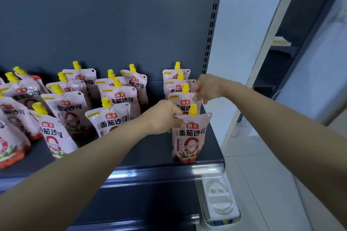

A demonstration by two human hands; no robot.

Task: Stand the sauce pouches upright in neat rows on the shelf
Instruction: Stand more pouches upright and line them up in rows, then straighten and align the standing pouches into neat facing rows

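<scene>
Pouches fill shelf; left hand, right hand seemingly pinch two.

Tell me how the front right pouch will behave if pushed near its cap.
Probably tips: the front right pouch stands tall on a narrow base at the shelf edge. Its film looks soft, likely buckling where the left hand grips.

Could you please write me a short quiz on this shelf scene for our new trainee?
1. True or false: the left hand rests idle on the shelf.
2. The pouch caps are: A red, B yellow, C white.
3. How many pouches stand in the rightmost row?
Key: 1 false, it pinches the front pouch; 2 B; 3 four.
</scene>
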